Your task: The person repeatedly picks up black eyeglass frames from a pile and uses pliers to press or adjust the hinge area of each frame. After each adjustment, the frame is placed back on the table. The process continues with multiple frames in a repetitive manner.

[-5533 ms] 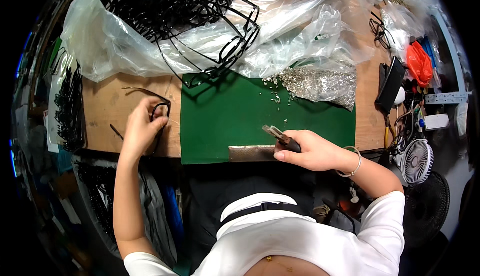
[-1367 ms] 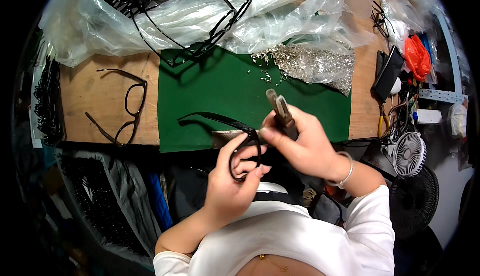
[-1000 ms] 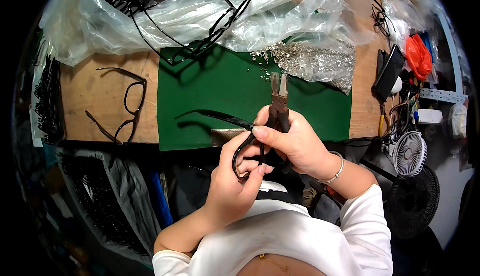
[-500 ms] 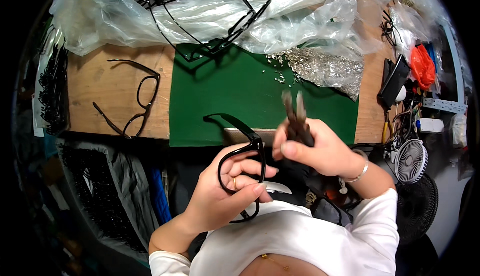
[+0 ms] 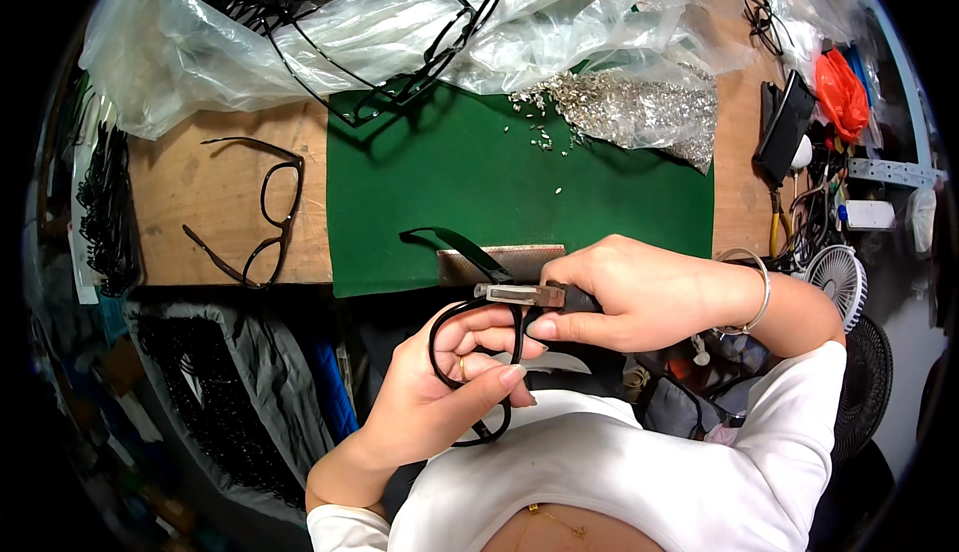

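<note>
My left hand (image 5: 440,377) is closed on a black eyeglass frame (image 5: 433,347), its fingers and thumb at the rims. One temple (image 5: 468,250) of that frame points away over the green mat. In my right hand (image 5: 639,292) is a pair of pliers (image 5: 519,295), gripped by the handles. The jaws lie across the upper corner of the frame, where the temple meets the front. Whether they pinch anything there I cannot tell. Under the temple, at the mat's near edge, rests a small flat textured block (image 5: 544,259).
A green mat (image 5: 430,187) covers the table's middle. On it, small silvery pieces (image 5: 639,112) spill from a clear bag. Another pair of glasses (image 5: 290,217) lies at left. Behind, a big plastic bag (image 5: 220,72) holds black frames. At right are a black phone (image 5: 784,132) and fans (image 5: 837,282).
My right hand has swung the pliers from pointing away to pointing left, bringing the jaws onto the frame's corner. My left hand keeps its hold. The view has shifted slightly.
</note>
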`<state>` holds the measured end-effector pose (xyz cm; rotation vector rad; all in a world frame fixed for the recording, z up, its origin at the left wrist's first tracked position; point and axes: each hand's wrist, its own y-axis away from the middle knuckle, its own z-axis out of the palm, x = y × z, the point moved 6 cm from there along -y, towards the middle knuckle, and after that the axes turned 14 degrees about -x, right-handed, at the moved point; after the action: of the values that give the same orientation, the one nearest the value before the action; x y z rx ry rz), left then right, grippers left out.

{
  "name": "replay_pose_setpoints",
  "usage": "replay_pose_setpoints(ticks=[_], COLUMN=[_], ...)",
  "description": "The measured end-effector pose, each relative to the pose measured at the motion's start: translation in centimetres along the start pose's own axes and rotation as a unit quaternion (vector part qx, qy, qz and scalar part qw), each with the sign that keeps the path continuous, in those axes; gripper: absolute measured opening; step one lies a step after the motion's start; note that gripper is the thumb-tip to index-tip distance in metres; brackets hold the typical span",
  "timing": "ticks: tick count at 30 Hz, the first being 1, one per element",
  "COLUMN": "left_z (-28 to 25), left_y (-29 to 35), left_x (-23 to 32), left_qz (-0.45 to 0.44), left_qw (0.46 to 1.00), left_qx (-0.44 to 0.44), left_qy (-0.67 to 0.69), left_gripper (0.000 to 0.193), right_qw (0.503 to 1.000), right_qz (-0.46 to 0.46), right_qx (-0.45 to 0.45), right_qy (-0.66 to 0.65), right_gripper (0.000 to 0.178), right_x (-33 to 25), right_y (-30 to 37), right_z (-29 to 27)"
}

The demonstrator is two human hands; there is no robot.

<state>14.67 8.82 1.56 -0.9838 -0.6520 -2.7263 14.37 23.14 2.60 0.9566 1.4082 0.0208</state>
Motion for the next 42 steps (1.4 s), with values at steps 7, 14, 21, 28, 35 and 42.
replay_pose_setpoints(ticks=[7, 14, 21, 28, 35, 42], left_z=[0.3, 0.1, -2.1, -9.8, -15.7, -9.4], left_y=[-0.5, -0.6, 0.3, 0.0, 2.1, -3.4], left_x=[0.1, 1.0, 3.5, 8.5, 11.9, 14.6], left_qz=[0.009, 0.022, 0.093, 0.106, -0.006, 0.231], left_qw=[1.0, 1.0, 0.947, 0.86, 0.551, 0.49], left_qx=[0.018, 0.011, 0.135, 0.221, 0.356, 0.338], left_qy=[-0.012, -0.003, -0.275, -0.447, -0.754, -0.77], left_gripper=[0.04, 0.043, 0.039, 0.028, 0.025, 0.027], right_qw=[0.996, 0.998, 0.993, 0.992, 0.989, 0.98], right_qz=[0.043, -0.035, 0.021, 0.023, -0.002, 0.033], right_qx=[0.068, -0.004, 0.112, 0.116, 0.129, 0.174], right_qy=[0.038, -0.055, -0.044, -0.05, -0.077, -0.094], right_gripper=[0.036, 0.034, 0.034, 0.031, 0.028, 0.029], right_x=[0.3, 2.1, 4.0, 3.8, 3.3, 4.4], right_y=[0.1, 0.6, -0.1, -0.6, -1.0, 0.2], right_z=[-0.1, -1.0, -0.7, 0.1, -0.1, -0.4])
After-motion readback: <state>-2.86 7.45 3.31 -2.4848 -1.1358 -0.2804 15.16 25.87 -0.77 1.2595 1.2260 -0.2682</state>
